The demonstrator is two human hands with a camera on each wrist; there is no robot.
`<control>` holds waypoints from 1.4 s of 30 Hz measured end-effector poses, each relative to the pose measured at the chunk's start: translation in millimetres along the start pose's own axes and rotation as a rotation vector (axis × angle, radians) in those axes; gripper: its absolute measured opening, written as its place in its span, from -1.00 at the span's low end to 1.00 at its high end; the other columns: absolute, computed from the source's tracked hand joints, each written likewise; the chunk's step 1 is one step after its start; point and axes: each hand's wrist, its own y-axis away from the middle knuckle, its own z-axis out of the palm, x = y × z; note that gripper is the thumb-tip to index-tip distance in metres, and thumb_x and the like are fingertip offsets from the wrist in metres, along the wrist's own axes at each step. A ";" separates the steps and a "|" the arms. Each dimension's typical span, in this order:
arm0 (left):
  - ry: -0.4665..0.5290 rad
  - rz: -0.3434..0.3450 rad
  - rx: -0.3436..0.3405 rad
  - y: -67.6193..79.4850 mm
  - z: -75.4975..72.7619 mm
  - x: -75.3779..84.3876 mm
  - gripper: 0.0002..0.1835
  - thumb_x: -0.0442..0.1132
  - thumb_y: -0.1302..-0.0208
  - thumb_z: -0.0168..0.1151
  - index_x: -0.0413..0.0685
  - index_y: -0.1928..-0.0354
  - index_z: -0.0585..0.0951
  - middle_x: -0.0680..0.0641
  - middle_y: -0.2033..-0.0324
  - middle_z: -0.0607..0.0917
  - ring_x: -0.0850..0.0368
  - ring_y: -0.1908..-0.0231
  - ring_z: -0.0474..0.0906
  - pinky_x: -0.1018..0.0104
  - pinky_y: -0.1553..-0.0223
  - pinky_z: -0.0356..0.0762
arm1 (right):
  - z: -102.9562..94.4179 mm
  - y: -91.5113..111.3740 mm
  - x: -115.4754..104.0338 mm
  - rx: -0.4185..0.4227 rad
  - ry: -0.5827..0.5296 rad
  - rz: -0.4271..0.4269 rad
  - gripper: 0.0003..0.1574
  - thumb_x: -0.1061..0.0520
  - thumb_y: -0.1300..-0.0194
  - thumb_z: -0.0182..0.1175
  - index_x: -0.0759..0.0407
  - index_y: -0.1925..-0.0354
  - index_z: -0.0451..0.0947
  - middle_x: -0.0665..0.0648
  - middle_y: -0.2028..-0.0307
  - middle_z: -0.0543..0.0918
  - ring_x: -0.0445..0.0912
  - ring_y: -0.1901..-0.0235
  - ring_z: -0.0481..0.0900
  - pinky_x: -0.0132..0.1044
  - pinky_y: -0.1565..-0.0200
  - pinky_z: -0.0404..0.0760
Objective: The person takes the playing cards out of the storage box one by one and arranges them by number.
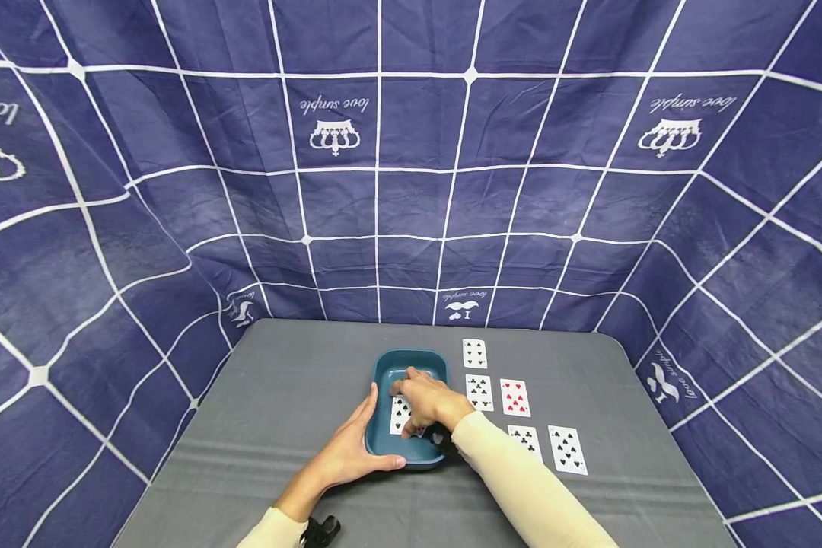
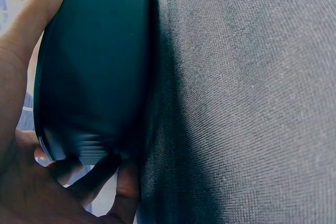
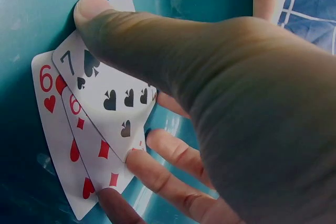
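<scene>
A teal tray (image 1: pixel 383 443) sits on the grey table. My left hand (image 1: pixel 345 457) grips its left side, with the thumb on the near rim and fingers round the wall in the left wrist view. Inside the tray, my right hand (image 1: pixel 428 399) pinches a seven of spades (image 3: pixel 107 90) between the thumb at one edge and fingers at the other. That card looks slightly bent. Beneath it lie a six of diamonds (image 3: pixel 90 145) and a six of hearts (image 3: pixel 50 121), fanned and overlapping. A fingertip touches the six of diamonds.
Right of the tray, several face-up cards lie spread on the table: a black-suited card (image 1: pixel 475 354) farthest back, a clubs card (image 1: pixel 479 393), a hearts card (image 1: pixel 515 397), another clubs card (image 1: pixel 524 438) partly behind the right sleeve, and a spades card (image 1: pixel 568 450). Blue gridded cloth (image 1: pixel 411 198) surrounds the table's back and sides.
</scene>
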 end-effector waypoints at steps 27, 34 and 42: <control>-0.019 0.007 0.005 1.1 -1.3 5.1 0.65 0.26 -0.15 0.85 -0.02 -0.95 -0.17 -0.31 -0.91 0.01 -0.42 -0.85 0.13 -0.45 -0.76 0.26 | -9.1 7.8 4.9 0.066 -0.047 -0.035 0.09 -0.29 -0.14 0.86 -0.18 -0.53 0.62 0.05 -0.18 0.71 -0.04 -0.12 0.67 0.00 -0.07 0.81; -0.019 0.008 0.005 3.1 -2.7 4.7 0.65 0.21 -0.15 0.87 -0.04 -0.95 -0.17 -0.33 -0.91 0.02 -0.45 -0.84 0.12 -0.47 -0.76 0.25 | -18.2 19.2 7.6 0.135 -0.105 -0.062 0.09 -0.25 -0.17 0.84 -0.13 -0.57 0.63 0.05 -0.15 0.69 -0.07 -0.05 0.67 -0.01 0.04 0.81; -0.039 0.015 0.021 4.1 -1.7 5.3 0.65 0.24 -0.12 0.87 -0.02 -0.95 -0.15 -0.32 -0.90 0.06 -0.41 -0.84 0.16 -0.45 -0.75 0.28 | -29.6 33.9 18.1 0.186 -0.137 -0.090 0.07 -0.19 -0.22 0.81 -0.13 -0.60 0.62 0.08 -0.31 0.71 0.08 -0.30 0.72 0.19 -0.10 0.83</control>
